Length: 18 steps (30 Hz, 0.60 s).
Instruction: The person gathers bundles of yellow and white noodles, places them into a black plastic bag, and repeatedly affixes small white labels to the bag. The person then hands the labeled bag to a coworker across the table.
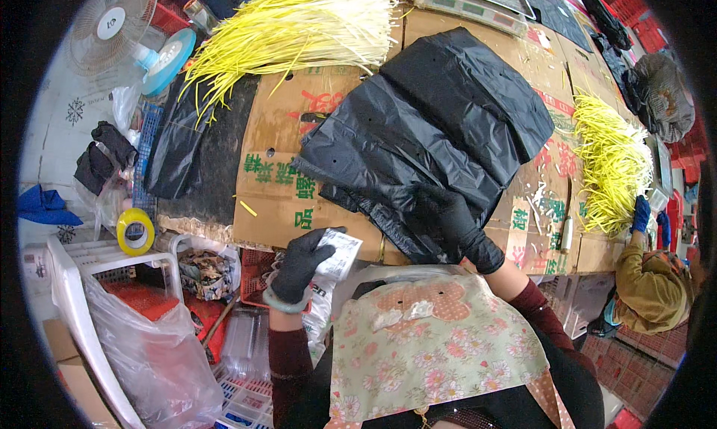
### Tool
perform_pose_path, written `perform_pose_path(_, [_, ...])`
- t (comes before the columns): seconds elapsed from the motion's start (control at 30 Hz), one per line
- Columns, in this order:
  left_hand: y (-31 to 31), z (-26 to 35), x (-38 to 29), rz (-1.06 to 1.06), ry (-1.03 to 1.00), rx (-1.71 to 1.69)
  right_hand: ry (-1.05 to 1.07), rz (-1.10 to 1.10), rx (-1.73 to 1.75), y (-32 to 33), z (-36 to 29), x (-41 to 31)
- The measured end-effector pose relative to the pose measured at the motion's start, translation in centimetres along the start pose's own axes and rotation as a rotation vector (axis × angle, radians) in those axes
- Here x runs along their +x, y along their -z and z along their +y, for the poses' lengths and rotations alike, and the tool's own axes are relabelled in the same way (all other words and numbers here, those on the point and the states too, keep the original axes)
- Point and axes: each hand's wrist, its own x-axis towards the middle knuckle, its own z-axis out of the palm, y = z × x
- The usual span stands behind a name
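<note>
My left hand (299,263), in a black glove, holds a small white paper slip (338,255) with writing on it between thumb and fingers, just off the table's near edge. My right hand (454,219), also black-gloved, lies on the near part of a large black plastic bag (425,115). Black glove against black plastic hides whether its fingers grip the film. The bag spreads flat and creased over the cardboard-covered table (269,205), with small holes in it. Beyond it lies a big heap of yellow chives (313,25), pale stems pointing right.
A digital scale (470,6) stands at the back. At right lie a knife (568,221) and more yellow chives (613,165), beside a co-worker's blue-gloved hand (640,215). Yellow tape (135,231) rests by a white plastic chair (84,294). A fan (112,25) stands far left.
</note>
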Motion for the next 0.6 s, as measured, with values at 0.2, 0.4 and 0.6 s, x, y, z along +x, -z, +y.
perform_pose_path(0.2, [-4.4, -2.0, 7.1, 0.013, -0.032, 0.324, -0.136, 0.874, 0.276, 12.9, -3.4, 1.0])
perform_pose_path(0.4, [-8.4, -1.4, 11.7, 0.11, -0.466, 0.835, 0.329, 0.94, -0.646, 16.9, -10.4, -3.6])
perform_pose_path(0.6, [-6.2, -1.0, 10.8, -0.203, -0.169, 0.595, 0.219, -0.162, -0.506, -1.6, -5.6, 0.5])
